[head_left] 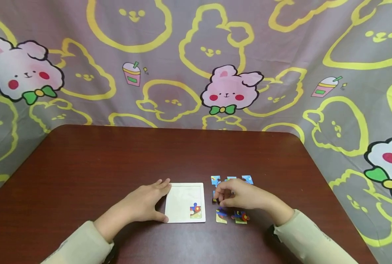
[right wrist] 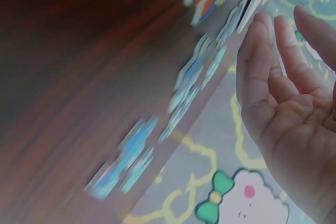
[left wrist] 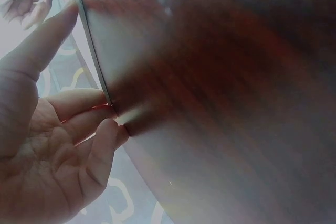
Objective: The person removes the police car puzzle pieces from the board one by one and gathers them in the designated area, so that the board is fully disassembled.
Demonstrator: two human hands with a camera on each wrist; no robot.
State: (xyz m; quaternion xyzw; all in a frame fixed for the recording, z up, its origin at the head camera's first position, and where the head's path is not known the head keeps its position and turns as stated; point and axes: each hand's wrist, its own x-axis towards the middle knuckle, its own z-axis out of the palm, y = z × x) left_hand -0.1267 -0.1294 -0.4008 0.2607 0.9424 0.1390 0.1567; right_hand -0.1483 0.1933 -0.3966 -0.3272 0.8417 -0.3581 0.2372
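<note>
A shallow off-white puzzle tray lies on the table, with one colourful jigsaw piece in its lower right corner. My left hand touches the tray's left edge, thumb by the near corner and fingertips by the far one; the left wrist view shows the thumb against that edge. Over the loose pieces, right of the tray, hovers my right hand with fingers loosely bent. Nothing shows between its fingers in the right wrist view. It hides some pieces from the head view.
Several loose pieces lie around the right hand, among them blue ones at the back and a yellow-and-blue one nearer the front. The dark red-brown table reaches back to a patterned curtain.
</note>
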